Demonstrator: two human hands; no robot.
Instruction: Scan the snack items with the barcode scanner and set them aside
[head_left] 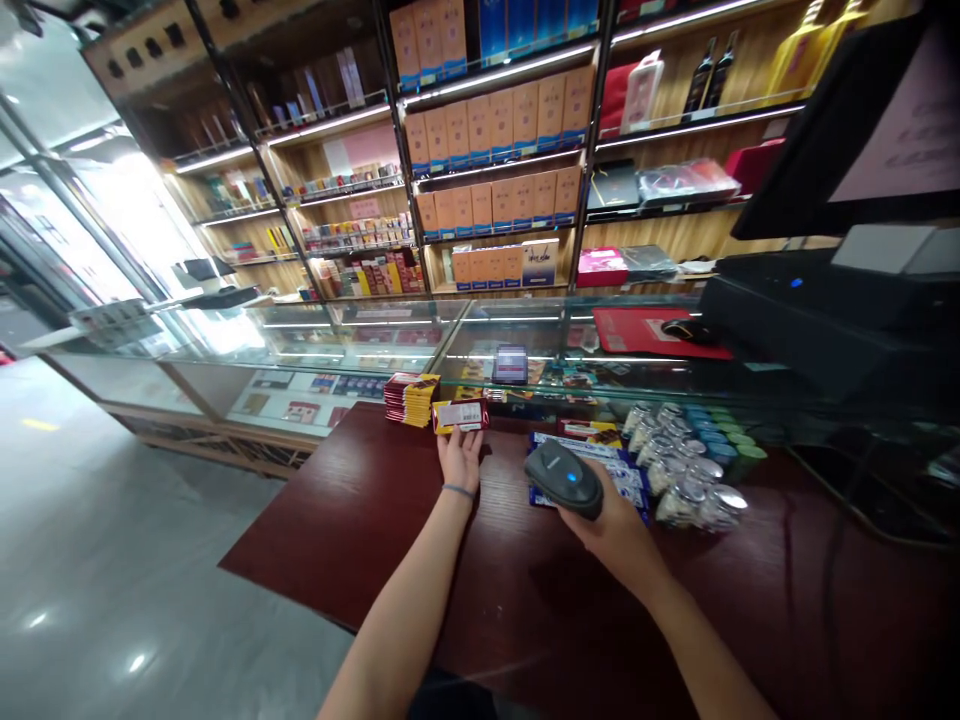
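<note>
My left hand (pixel 460 462) holds a red and yellow chocolate bar (pixel 460 415) by its lower edge, its barcode side turned towards me. Just left of it stands a stack of similar bars (pixel 411 399). In my right hand (pixel 611 530) is a dark barcode scanner (pixel 562 477) with a lit blue light on top. Beneath the scanner lie blue and white packets (pixel 630 478), partly hidden by it and my hand. Another red and yellow bar (pixel 589 431) lies behind these packets.
Small lidded jars (pixel 682 475) and green-topped containers (pixel 739 445) stand right of the packets. A glass display case (pixel 360 335) runs behind the dark red table (pixel 330 520). A monitor (pixel 847 130) rises at the right, near a mouse (pixel 686 330) on a red mat (pixel 637 335).
</note>
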